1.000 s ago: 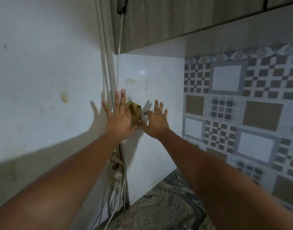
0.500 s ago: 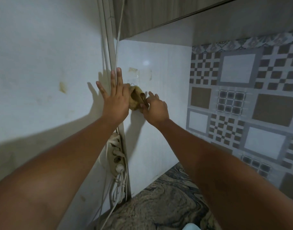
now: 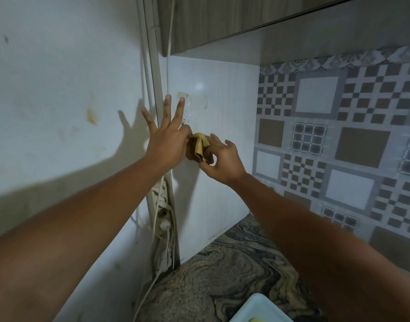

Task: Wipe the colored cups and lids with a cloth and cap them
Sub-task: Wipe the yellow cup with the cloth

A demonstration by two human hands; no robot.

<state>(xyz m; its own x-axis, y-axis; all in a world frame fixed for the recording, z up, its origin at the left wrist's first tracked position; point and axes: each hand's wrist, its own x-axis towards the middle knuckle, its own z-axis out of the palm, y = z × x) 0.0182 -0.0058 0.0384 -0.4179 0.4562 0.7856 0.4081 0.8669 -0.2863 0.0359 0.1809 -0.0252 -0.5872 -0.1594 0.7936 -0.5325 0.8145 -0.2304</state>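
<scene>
At the bottom edge, on the counter point(image 3: 222, 275), you have the rounded corner of a pale tub point(image 3: 255, 304). It is smooth and plastic-looking. Inside it, a sliver of something yellow-green point(image 3: 255, 320) shows against the frame edge, too little to tell what it is.

The cloth point(image 3: 199, 147) is up between your hands, close in front of the white wall panel point(image 3: 222, 117) and just below a clear stick-on hook point(image 3: 187, 105). It is a small mustard-brown rag, soft and crumpled into loose folds.

Your right hand point(image 3: 222, 161) grips the cloth from the right, fingers curled over the top and thumb under the lower fold. Your left hand point(image 3: 167, 145) is against the cloth's left side with three fingers straight and fanned upward. The index finger bends to the cloth's upper edge and the thumb is hidden, so you cannot tell whether that hand pinches it.

The counter is glossy stone with swirling brown and black veins. The splashback point(image 3: 338, 135) to the right is a flat checker-and-square pattern in grey, white and brown. A wood-grain cabinet point(image 3: 222, 19) hangs overhead. In the corner, a white power strip point(image 3: 163, 205) runs upright along the wall with plugs and cords in it.
</scene>
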